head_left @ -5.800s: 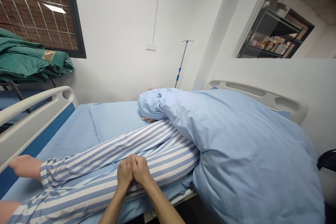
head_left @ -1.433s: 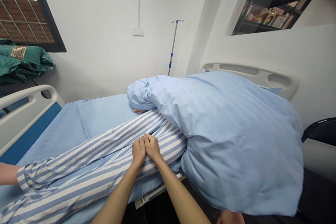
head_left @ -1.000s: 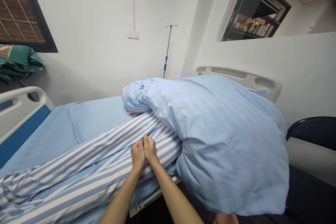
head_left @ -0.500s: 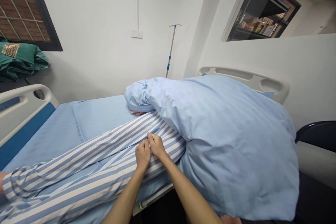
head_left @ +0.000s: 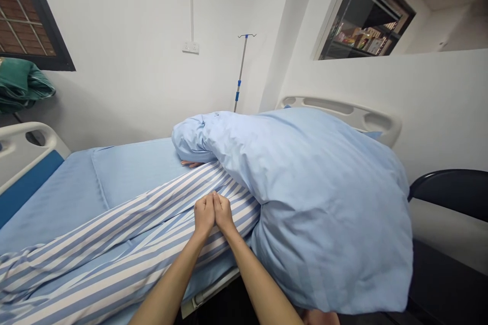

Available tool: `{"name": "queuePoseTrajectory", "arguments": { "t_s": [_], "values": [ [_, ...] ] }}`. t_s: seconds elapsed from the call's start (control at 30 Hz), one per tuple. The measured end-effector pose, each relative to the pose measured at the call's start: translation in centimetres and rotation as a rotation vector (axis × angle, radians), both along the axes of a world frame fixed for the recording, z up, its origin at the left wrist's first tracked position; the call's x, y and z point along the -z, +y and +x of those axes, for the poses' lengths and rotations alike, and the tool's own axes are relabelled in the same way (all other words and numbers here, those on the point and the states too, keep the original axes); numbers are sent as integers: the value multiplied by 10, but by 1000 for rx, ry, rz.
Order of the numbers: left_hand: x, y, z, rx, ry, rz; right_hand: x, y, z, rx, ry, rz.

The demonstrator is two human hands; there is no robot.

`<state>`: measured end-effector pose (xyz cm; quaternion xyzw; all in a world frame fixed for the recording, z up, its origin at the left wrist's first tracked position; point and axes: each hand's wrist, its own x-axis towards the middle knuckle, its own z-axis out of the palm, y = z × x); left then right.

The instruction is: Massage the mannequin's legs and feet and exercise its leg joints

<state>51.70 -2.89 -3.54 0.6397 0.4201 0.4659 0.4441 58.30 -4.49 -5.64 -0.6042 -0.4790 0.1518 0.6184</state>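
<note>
My left hand [head_left: 205, 212] and my right hand [head_left: 222, 210] are side by side with their inner edges touching, over the thigh of a person lying on the bed. Both have curled fingers. Their undersides face down, so whatever is inside them, if anything, is hidden. Beneath them are blue-and-white striped trousers [head_left: 133, 231] covering the person's legs. Just to the right of my hands, a bulky light blue quilt [head_left: 305, 177] covers the person's upper body. Some fingers of the lying person [head_left: 191, 164] show under the quilt's left edge.
A light blue sheet [head_left: 133, 167] covers the mattress. The bed has a pale footboard [head_left: 49, 137] at left and a headboard [head_left: 375, 121] at right. An IV pole [head_left: 241, 68] stands by the wall. A dark chair [head_left: 453, 188] is at right, green cloth [head_left: 23, 86] at left.
My hands have come level and closer together; before, the right was higher and further forward than the left. The view has shifted slightly to the right.
</note>
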Motion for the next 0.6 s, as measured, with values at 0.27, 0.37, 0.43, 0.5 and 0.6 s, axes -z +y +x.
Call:
{"name": "queuePoseTrajectory", "arguments": {
  "t_s": [0.27, 0.37, 0.43, 0.5, 0.6],
  "values": [
    [-2, -4, 12, -90, -89, -33, 3, 0, 2, 12, 26, -2],
    [5, -4, 11, -102, -64, -5, 4, 0, 3, -2, 7, -2],
    [10, -4, 10, -118, -39, -11, 4, 1, 3, 1, 0, -5],
    [15, -5, 7, -124, 2, -24, 4, 1, 2, 22, 10, -6],
    [21, -5, 4, -107, 54, -12, 3, 2, 0, 40, 23, -6]
  ]
}}
